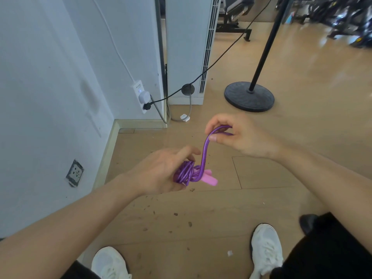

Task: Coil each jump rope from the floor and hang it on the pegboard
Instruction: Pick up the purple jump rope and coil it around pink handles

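Note:
A purple jump rope [205, 152] with pink handles [209, 179] is held above the wooden floor. My left hand [161, 172] grips the bundled coils of the rope, and the pink handles stick out to its right. A doubled strand rises from the bundle up to my right hand [239, 135], which pinches the strand's bent end between thumb and fingers. No pegboard is in view.
A white wall [50, 97] with a power strip [141, 97] and cables stands at the left. A white tower unit [189, 47] sits in the corner. A black stand's round base [249, 96] rests on the floor. My white shoes [265, 250] are below. Gym equipment is far right.

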Demonstrator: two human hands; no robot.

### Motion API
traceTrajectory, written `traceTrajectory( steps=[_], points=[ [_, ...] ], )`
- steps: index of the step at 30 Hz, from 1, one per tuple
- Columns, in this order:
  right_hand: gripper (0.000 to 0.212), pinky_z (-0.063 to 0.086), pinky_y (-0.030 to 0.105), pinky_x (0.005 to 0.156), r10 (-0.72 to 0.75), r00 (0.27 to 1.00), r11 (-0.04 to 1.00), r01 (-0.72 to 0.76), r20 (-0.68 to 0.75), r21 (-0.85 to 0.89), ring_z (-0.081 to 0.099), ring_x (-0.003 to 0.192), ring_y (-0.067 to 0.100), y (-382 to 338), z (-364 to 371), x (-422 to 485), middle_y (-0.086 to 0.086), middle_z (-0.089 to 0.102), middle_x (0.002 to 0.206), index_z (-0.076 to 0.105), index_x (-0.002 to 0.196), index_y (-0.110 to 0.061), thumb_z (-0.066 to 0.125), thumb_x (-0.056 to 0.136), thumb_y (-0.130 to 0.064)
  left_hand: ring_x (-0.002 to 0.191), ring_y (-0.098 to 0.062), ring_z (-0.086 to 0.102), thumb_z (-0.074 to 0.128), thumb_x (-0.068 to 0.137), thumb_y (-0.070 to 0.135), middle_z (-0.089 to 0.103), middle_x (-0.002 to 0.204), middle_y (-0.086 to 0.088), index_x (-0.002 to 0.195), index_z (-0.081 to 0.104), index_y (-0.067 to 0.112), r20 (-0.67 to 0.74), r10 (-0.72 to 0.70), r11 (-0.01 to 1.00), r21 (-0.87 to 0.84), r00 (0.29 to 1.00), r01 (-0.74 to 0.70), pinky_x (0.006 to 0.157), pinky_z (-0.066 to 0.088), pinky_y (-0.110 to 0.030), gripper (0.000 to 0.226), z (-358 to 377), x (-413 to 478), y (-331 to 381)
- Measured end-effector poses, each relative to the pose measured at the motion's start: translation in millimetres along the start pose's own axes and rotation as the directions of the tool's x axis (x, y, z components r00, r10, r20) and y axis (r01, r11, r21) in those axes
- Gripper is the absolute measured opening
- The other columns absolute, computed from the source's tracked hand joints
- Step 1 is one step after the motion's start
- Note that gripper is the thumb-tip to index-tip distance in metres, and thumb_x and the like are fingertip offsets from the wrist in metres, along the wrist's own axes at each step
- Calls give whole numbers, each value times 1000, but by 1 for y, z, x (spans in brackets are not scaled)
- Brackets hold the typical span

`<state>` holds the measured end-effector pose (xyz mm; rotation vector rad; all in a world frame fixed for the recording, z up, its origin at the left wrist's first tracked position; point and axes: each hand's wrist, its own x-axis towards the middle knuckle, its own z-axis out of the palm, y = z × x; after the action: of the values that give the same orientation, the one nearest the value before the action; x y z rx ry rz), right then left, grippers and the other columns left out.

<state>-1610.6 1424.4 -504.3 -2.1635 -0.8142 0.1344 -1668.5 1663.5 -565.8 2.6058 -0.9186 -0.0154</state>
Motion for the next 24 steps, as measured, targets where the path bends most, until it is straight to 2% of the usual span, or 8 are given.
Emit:
traceTrajectory(
  steps=[3,5,7,10,13,16,20,24],
  points=[
    [10,49,13,77,29,998,999,-26,-58,46,67,83,1,9,-7,7,-6,71,89,68,93,-15,72,87,-7,98,-15,62,85,69,27,62,124,11,134,33,27,-76,90,996,-16,993,-91,75,53,-38,83,-2,-1,7],
    [10,51,15,77,34,997,997,-29,-66,75,69,85,10,13,-11,10,1,72,89,68,93,-14,73,87,-9,102,-16,60,84,70,27,60,124,10,143,32,32,-72,151,988,54,986,-147,78,52,-37,90,-4,0,7],
    [10,52,18,78,24,998,996,-19,-59,83,70,85,12,14,-11,11,4,73,90,68,93,-12,74,86,-9,105,-14,57,81,71,29,56,123,9,150,33,36,-30,170,977,137,985,-164,80,52,-35,92,-4,0,7],
    [11,54,21,78,8,999,996,-4,-42,87,69,82,10,14,-8,12,4,73,87,68,92,-9,75,85,-8,106,-12,57,80,72,32,54,123,9,147,41,34,-27,167,980,111,986,-164,81,52,-35,85,-3,1,7],
    [13,55,32,81,3,1000,998,-1,-23,69,69,83,22,15,-8,13,6,72,86,69,93,-11,77,84,-8,101,-8,58,81,69,31,56,118,11,134,54,29,-79,151,988,-26,985,-153,78,53,-31,70,-5,1,9],
    [16,56,31,81,11,1000,1000,-11,28,-1,69,83,18,20,-13,15,-1,72,87,70,97,-13,77,84,-8,89,-9,62,86,62,23,57,109,12,115,64,28,-152,43,964,-252,987,-81,72,56,-31,58,-7,0,14],
    [18,56,26,77,61,996,997,-59,64,-40,70,82,17,28,-20,14,-3,73,90,71,101,-14,71,86,-3,82,-20,67,94,55,10,64,100,3,106,68,27,-184,-167,832,-553,969,39,75,57,-41,60,-16,-1,13],
    [16,60,31,66,119,992,992,-121,52,40,71,71,13,35,-25,14,-8,71,77,71,102,-12,66,91,-1,88,-28,71,92,53,7,66,113,-3,104,69,25,-135,-321,644,-757,937,112,78,60,-42,59,-23,-2,6]
  ],
)
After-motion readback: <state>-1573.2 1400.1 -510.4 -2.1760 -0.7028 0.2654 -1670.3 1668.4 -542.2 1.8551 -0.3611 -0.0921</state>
